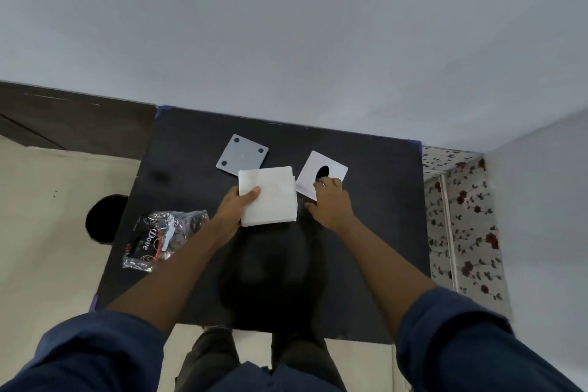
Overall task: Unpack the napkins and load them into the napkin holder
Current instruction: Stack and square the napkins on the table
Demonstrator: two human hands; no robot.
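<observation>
A thick white stack of napkins [270,196] is held above the black table [366,248], with my left hand [237,205] gripping its left edge, thumb on top. To its right lies a white square holder lid [331,170] with an oval black hole. My right hand [331,200] rests on the lid's near corner, fingers spread over it. Behind the napkins lies a grey square holder plate [241,154] with dark dots at its corners. The emptied clear plastic wrapper [159,240], printed with "Dove", lies crumpled at the table's left.
The table stands against a pale wall. A floral-patterned surface [461,219] borders its right side. Beige floor and a round black object [103,218] are at the left. My legs show below the table's near edge.
</observation>
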